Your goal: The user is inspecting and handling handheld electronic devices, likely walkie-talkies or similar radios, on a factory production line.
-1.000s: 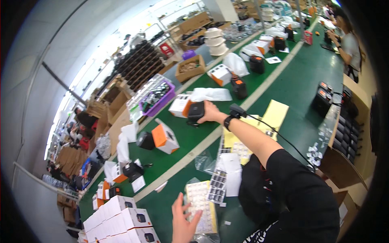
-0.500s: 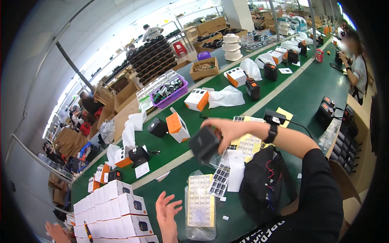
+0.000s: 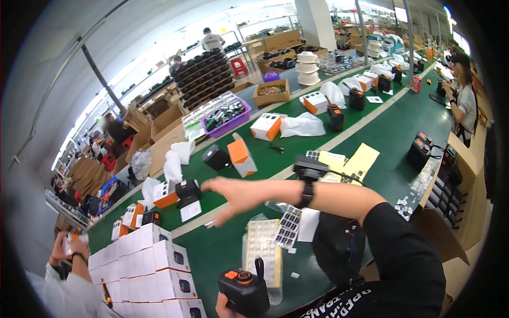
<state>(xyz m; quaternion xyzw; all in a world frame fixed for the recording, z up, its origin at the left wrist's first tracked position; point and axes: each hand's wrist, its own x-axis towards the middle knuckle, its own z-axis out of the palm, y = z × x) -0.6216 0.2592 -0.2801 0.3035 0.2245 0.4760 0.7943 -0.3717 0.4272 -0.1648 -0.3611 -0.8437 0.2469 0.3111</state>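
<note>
At the bottom, my left hand (image 3: 225, 308) is closed around a black boxy device (image 3: 245, 294) with orange buttons, an orange-ringed knob and a strap loop. My right hand (image 3: 233, 197) stretches leftward over the belt, fingers extended and somewhat blurred, holding nothing. Nearest its fingertips are another black device (image 3: 188, 192), beside an orange-and-white box, and a white paper slip (image 3: 191, 211). Just beyond it stands an open orange-and-white box (image 3: 242, 158) with a black device (image 3: 216, 157) next to it. A sheet of pale stickers (image 3: 263, 246) in clear plastic lies behind the held device.
Stacked white boxes (image 3: 143, 270) fill the lower left, with a yellow-black cutter (image 3: 107, 294) on them. A co-worker's hands (image 3: 71, 246) hold a small box there. A black bag (image 3: 339, 249) sits right of the stickers. Black devices (image 3: 420, 150) stand farther right, near an open carton (image 3: 442, 233).
The black device has passed from my right hand to my left, now lower in view. My right hand has moved left, empty. The co-worker now holds a box at left.
</note>
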